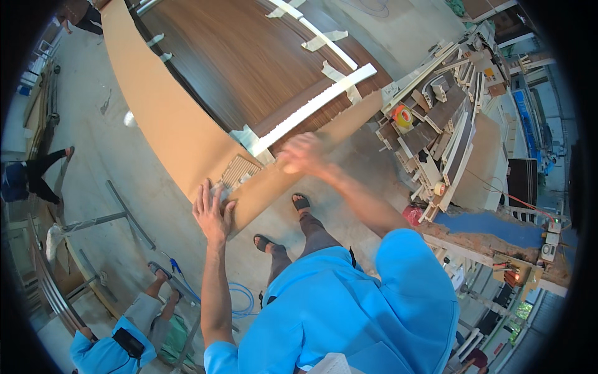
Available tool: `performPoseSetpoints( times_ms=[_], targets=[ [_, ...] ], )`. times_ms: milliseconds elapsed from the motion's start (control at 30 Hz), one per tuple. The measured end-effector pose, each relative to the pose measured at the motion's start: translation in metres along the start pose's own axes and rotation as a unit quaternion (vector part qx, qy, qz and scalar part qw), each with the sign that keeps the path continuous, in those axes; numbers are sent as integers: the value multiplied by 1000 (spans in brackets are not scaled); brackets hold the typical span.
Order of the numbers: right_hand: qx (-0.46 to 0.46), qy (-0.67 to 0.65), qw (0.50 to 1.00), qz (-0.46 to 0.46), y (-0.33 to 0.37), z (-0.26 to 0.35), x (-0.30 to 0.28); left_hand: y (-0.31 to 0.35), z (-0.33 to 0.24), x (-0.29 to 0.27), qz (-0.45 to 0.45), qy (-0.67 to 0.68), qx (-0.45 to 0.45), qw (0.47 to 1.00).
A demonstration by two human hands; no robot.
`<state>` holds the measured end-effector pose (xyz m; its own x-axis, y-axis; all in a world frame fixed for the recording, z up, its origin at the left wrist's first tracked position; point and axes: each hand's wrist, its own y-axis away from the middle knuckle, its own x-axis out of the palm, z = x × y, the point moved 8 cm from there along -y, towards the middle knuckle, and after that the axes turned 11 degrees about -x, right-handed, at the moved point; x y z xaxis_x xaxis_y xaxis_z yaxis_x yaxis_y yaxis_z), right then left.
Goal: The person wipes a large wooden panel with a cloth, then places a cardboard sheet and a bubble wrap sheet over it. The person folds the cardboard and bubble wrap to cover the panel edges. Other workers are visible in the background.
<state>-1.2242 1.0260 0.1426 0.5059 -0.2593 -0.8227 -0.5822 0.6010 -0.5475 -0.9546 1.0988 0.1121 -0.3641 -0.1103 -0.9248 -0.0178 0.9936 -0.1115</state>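
Note:
A dark wood-grain panel [249, 56] is flanked by tan cardboard [159, 118], with a cardboard strip [261, 193] running across its near end. My left hand [213, 212] lies on the near-left cardboard corner, fingers stretched and apart. Beside it is a small piece of ribbed cardboard [238, 171]. My right hand [300, 153] is over the strip near the panel's near edge; motion smears its fingers, so any hold is unclear. White edge strips [314, 107] are fixed along the panel with pale tape [339, 78].
To the right, offcuts [436, 118] pile up with a tape roll [403, 116] among them. Metal bars [128, 215] lie on the left floor. A blue hose [243, 299] curls near my feet. One person [118, 343] is at lower left, another [31, 177] farther left.

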Motion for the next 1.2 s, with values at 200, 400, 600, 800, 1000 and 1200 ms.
performPoseSetpoints(
  times_ms=[200, 400, 600, 800, 1000, 1200],
  targets=[
    [40, 6, 999, -2, 10, -46, -2, 1, 0, 2, -1, -14, 7, 1000],
    [41, -33, 999, 10, 2, -55, 26, 0, -5, 3, 6, -34, 22, 999],
    [-4, -35, 999, -4, 7, -54, 32, -1, -6, 3, 44, -41, 36, 998],
    [1, -23, 999, 29, -3, -47, 27, 4, -15, 10, 97, -153, -24, 983],
    [-3, -59, 998, -23, -11, -44, 14, 4, -17, 15, 56, -152, -62, 985],
    [-48, -33, 998, -16, -7, -37, 9, 6, -10, 20, 67, -155, -79, 982]
  ],
)
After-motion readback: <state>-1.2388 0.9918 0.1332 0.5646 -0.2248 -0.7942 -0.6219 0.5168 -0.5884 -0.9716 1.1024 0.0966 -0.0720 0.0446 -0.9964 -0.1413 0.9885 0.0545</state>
